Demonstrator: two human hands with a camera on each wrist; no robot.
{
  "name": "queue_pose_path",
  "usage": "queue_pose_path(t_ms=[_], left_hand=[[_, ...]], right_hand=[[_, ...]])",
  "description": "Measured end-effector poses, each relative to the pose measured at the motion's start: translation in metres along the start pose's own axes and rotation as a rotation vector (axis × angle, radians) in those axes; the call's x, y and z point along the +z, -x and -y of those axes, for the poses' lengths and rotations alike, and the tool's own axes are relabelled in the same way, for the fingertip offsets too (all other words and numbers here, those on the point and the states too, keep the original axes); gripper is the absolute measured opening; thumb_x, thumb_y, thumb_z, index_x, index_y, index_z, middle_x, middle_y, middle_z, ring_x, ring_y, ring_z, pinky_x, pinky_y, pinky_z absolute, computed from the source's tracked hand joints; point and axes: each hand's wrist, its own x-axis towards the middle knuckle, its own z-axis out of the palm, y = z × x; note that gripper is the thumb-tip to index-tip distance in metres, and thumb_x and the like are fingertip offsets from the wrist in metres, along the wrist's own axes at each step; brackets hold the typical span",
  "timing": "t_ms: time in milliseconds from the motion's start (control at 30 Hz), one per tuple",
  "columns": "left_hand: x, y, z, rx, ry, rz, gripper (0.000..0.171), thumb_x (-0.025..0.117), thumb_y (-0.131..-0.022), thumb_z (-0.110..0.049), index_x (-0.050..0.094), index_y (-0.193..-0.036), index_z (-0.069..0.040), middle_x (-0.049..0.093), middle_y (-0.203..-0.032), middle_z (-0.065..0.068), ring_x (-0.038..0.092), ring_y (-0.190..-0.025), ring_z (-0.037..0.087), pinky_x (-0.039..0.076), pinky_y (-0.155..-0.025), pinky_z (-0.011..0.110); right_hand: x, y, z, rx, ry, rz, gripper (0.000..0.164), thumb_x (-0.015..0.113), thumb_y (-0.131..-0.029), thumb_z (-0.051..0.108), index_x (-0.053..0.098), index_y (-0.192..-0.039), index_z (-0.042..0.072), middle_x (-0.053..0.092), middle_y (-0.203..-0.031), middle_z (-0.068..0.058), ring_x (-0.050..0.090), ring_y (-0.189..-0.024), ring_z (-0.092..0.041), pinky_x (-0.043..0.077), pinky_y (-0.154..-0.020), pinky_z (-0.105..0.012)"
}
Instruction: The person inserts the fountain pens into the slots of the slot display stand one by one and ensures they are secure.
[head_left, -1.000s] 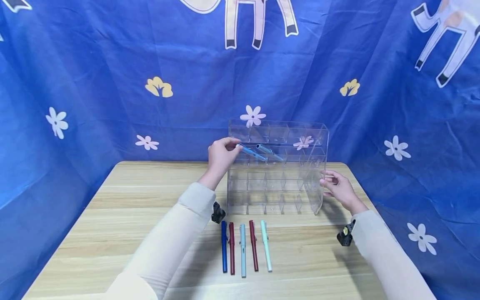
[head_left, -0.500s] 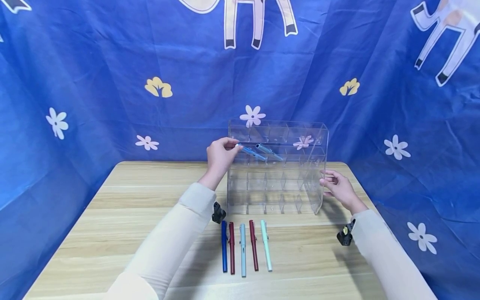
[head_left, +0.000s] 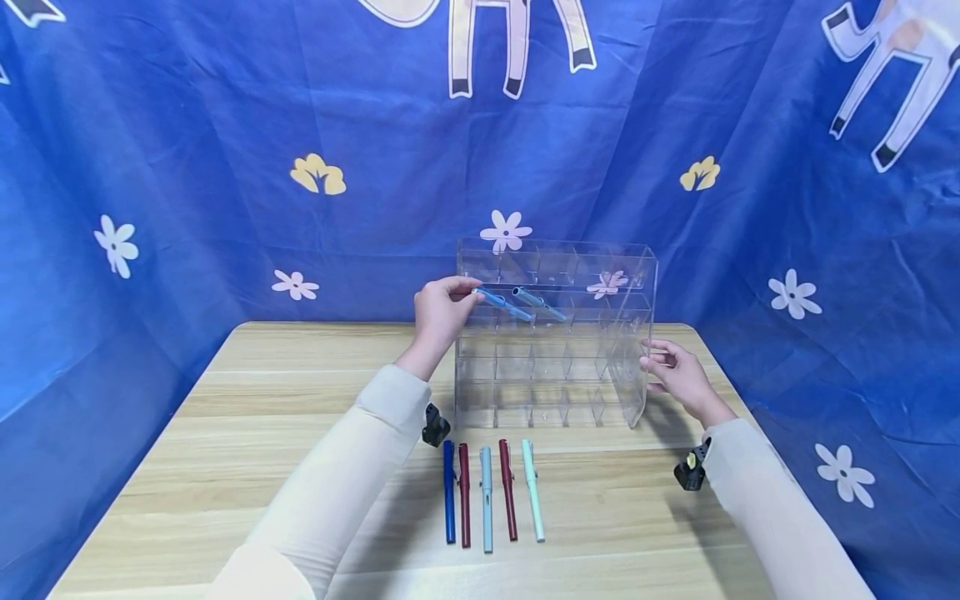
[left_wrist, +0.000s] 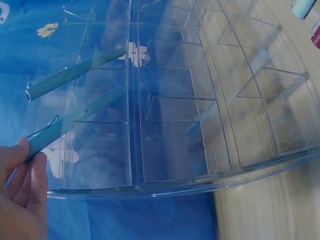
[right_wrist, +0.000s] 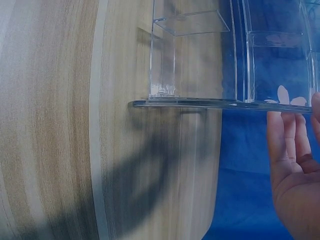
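Observation:
A clear acrylic rack (head_left: 551, 367) with rows of small compartments stands upright toward the back of the table. At its upper left, my left hand (head_left: 441, 310) pinches the top end of a blue pen (head_left: 506, 305), whose lower part slants into a compartment. Beside it a second, grey-blue pen (head_left: 538, 304) leans in the same row, untouched. Both pens, with their clips, also show in the left wrist view. My right hand (head_left: 678, 377) touches the rack's right side wall with its fingertips; in the right wrist view the fingers (right_wrist: 278, 142) lie against the clear edge.
In front of the rack lie a dark blue pen (head_left: 449, 493), two maroon pens (head_left: 465, 496), a light blue pen (head_left: 487, 500) and a mint pen (head_left: 533, 492), roughly side by side on the wooden table (head_left: 300, 417). A blue patterned curtain (head_left: 390, 167) hangs behind.
Hardly anything differs. Both hands keep their places at the rack, and the blue pen stays slanted in the left hand's pinch.

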Motion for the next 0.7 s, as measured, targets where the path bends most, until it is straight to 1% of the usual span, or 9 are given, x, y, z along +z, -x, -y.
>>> queue_pose_path(t_ms=[167, 267, 300, 367, 433, 500, 533, 700], left_hand=[[0.001, 0.000, 0.001, 0.012, 0.001, 0.000, 0.017, 0.076, -0.082, -0.014, 0.075, -0.099, -0.009, 0.073, -0.091, 0.006, 0.069, -0.080, 0.018, 0.040, -0.097, 0.040], [0.000, 0.000, 0.000, 0.006, 0.012, 0.005, 0.021, 0.077, -0.081, -0.014, 0.075, -0.102, -0.008, 0.072, -0.093, 0.007, 0.069, -0.082, 0.019, 0.035, -0.102, 0.041], [0.000, 0.000, 0.000, -0.002, 0.019, 0.010, 0.023, 0.077, -0.081, -0.014, 0.074, -0.103, -0.008, 0.072, -0.094, 0.007, 0.069, -0.082, 0.019, 0.036, -0.102, 0.040], [-0.002, 0.000, 0.000, -0.026, 0.050, 0.021, 0.027, 0.078, -0.080, -0.015, 0.073, -0.106, -0.008, 0.072, -0.097, 0.007, 0.069, -0.084, 0.019, 0.042, -0.098, 0.036], [-0.006, 0.000, 0.000, -0.050, 0.083, 0.023, 0.031, 0.079, -0.080, -0.018, 0.072, -0.108, -0.008, 0.072, -0.099, 0.007, 0.069, -0.086, 0.019, 0.049, -0.089, 0.033], [-0.010, -0.001, 0.001, -0.070, 0.119, 0.015, 0.034, 0.080, -0.079, -0.022, 0.071, -0.110, -0.009, 0.072, -0.100, 0.006, 0.069, -0.086, 0.018, 0.054, -0.080, 0.032], [-0.013, -0.001, 0.001, -0.073, 0.136, 0.008, 0.036, 0.080, -0.079, -0.024, 0.071, -0.110, -0.009, 0.071, -0.100, 0.006, 0.069, -0.086, 0.017, 0.055, -0.077, 0.031], [-0.031, -0.002, 0.005, -0.071, 0.162, -0.037, 0.039, 0.078, -0.080, -0.030, 0.070, -0.111, -0.009, 0.072, -0.099, 0.005, 0.068, -0.085, 0.017, 0.055, -0.076, 0.032]], right_hand=[[-0.001, -0.001, -0.001, 0.002, 0.004, -0.005, 0.047, 0.058, -0.096, 0.011, 0.042, -0.136, -0.007, 0.051, -0.121, -0.030, 0.058, -0.086, 0.001, 0.055, -0.079, -0.046], [-0.002, -0.001, -0.002, 0.000, 0.007, 0.001, 0.048, 0.058, -0.096, 0.011, 0.041, -0.137, -0.007, 0.050, -0.122, -0.032, 0.059, -0.087, 0.000, 0.054, -0.080, -0.048], [-0.002, -0.001, -0.003, 0.001, 0.006, 0.000, 0.048, 0.058, -0.096, 0.011, 0.041, -0.137, -0.007, 0.050, -0.122, -0.032, 0.059, -0.088, -0.002, 0.054, -0.080, -0.049], [-0.002, -0.001, -0.003, 0.004, 0.003, 0.003, 0.049, 0.058, -0.096, 0.012, 0.041, -0.137, -0.007, 0.050, -0.122, -0.032, 0.060, -0.092, -0.007, 0.054, -0.081, -0.049], [-0.002, -0.001, -0.003, 0.007, 0.008, 0.002, 0.049, 0.059, -0.096, 0.013, 0.041, -0.137, -0.007, 0.051, -0.121, -0.030, 0.061, -0.096, -0.013, 0.054, -0.081, -0.048], [-0.001, -0.001, -0.003, 0.004, 0.012, 0.005, 0.049, 0.059, -0.096, 0.013, 0.040, -0.137, -0.007, 0.051, -0.121, -0.029, 0.061, -0.099, -0.019, 0.053, -0.081, -0.048], [-0.001, -0.001, -0.003, 0.004, 0.012, 0.005, 0.049, 0.059, -0.096, 0.013, 0.041, -0.137, -0.007, 0.051, -0.121, -0.029, 0.060, -0.101, -0.022, 0.053, -0.082, -0.048], [-0.001, -0.001, -0.002, 0.008, 0.002, 0.008, 0.049, 0.058, -0.096, 0.012, 0.040, -0.137, -0.007, 0.047, -0.125, -0.034, 0.058, -0.106, -0.029, 0.052, -0.083, -0.049]])
